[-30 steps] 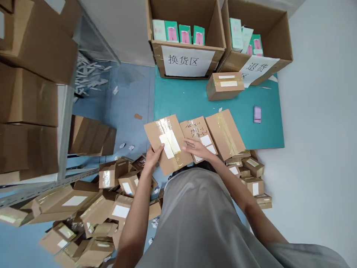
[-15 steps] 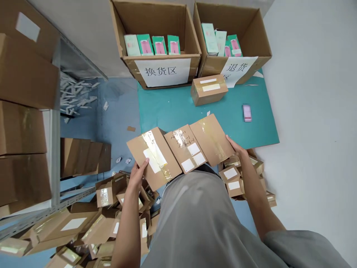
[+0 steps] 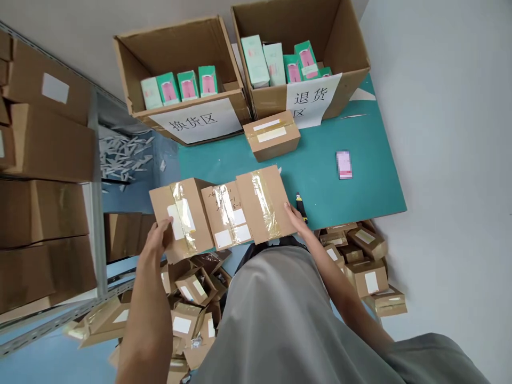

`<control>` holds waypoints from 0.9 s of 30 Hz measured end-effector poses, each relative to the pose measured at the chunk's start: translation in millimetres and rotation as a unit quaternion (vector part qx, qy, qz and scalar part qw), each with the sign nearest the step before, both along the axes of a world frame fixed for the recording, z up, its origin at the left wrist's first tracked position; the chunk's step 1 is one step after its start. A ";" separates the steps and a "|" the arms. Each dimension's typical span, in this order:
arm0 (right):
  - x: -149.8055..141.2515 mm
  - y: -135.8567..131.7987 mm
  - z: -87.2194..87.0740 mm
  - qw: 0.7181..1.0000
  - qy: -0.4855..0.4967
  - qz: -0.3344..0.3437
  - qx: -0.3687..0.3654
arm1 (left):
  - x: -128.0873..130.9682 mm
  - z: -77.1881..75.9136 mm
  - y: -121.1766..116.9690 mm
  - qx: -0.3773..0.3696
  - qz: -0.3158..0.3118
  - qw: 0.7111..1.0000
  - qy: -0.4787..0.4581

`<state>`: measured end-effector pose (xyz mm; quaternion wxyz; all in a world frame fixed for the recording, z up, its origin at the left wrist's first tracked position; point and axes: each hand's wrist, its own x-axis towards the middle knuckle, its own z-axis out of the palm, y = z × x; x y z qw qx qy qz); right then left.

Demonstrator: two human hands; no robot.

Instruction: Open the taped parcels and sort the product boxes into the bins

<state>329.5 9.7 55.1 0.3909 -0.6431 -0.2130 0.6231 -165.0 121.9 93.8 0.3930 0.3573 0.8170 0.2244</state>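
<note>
Since the earlier frame, the row of three cartons has shifted leftward over the worktop [image 3: 368,160] and straightened, exposing a knife [image 3: 301,207] just beside the right hand [image 3: 296,220]. The row lies left of centre: left carton [image 3: 182,220], middle carton [image 3: 222,216] and right carton [image 3: 266,205], side by side. The left hand [image 3: 157,237] is clamped on the left carton, thumb on top; the right hand bears on the right carton's outer edge, its hidden fingers preventing any reading of grip.

Stage: partial, by judgement. Tape runs across the tops of all three, none visibly opened; the middle one carries handwriting. A fourth taped carton [image 3: 272,136], upper centre, also appears closed. Green-and-pink boxes [image 3: 168,88] already stand in the left open bin [image 3: 238,104] and the right open bin [image 3: 270,101], upper part of the frame. Opened cartons [image 3: 200,288] lie lower left, suggesting considerable handling completed; the four closed ones appear unprocessed.
</note>
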 end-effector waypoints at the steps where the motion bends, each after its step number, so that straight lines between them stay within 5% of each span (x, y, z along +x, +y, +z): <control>1: 16.4 0.7 0.2 1.000 -0.003 -0.003 -0.001 | 16.3 -2.3 5.1 -0.010 0.023 1.000 -0.019; 4: 74.5 4.4 1.7 0.999 -0.035 -0.008 -0.009 | 67.2 -13.7 15.5 -0.018 0.056 0.996 -0.071; 8: 144.6 9.5 5.4 0.996 -0.086 -0.017 -0.022 | 128.8 -22.9 24.6 -0.002 0.022 0.993 -0.115; 12: 175.6 5.5 14.4 0.992 -0.124 -0.011 -0.024 | 162.6 -17.0 29.6 -0.003 -0.001 0.991 -0.135; 17: 160.7 6.4 20.9 0.988 -0.154 0.013 -0.013 | 145.2 -10.7 25.6 -0.009 -0.025 0.989 -0.144; 27: 90.9 59.0 6.9 0.994 -0.101 -0.025 -0.019 | 76.0 -16.0 38.4 -0.005 0.005 0.991 -0.130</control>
